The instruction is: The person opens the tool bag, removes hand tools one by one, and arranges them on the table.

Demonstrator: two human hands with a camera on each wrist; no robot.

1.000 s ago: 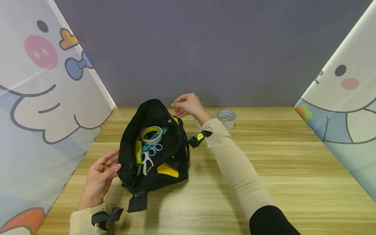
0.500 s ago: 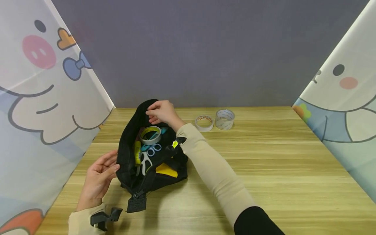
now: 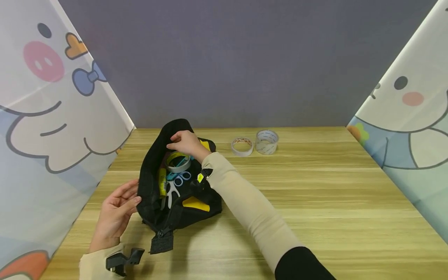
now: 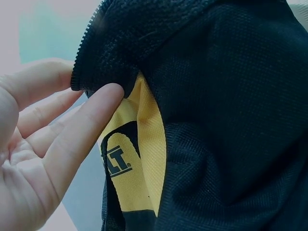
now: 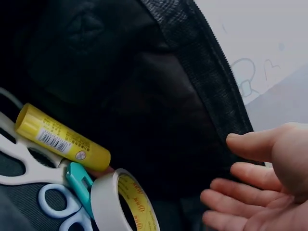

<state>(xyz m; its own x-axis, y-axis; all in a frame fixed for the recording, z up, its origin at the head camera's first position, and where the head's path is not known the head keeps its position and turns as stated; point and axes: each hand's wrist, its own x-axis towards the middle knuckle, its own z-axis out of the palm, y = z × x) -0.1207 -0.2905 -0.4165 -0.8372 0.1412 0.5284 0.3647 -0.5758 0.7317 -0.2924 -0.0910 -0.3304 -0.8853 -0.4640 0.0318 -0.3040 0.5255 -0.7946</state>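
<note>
A black and yellow zip tool bag (image 3: pixel 147 186) stands on the table, its mouth spread wide. My left hand (image 3: pixel 117 212) pinches the bag's left rim, thumb in front and fingers behind the zip edge (image 4: pixel 77 62). Over the far part of the opening is my right hand (image 3: pixel 189 144), fingers loosely extended with nothing between them, close to the zip rim. Inside the bag lie a yellow glue stick (image 5: pixel 62 137), white-handled scissors (image 5: pixel 36 166), blue-handled scissors (image 5: pixel 55 202), a teal utility knife (image 5: pixel 79 185) and a tape roll (image 5: pixel 108 202). The scissors' blades are mostly hidden.
Two more tape rolls are on the table right of the bag: a flat white one (image 3: pixel 242 147) and a taller clear one (image 3: pixel 267 142). A grey panel (image 3: pixel 238 70) rises behind the table, with printed cloth (image 3: pixel 416 128) along both sides.
My right hand has moved left from beyond the bag's far right side to above its opening, then slightly lower. My left hand keeps its hold on the rim.
</note>
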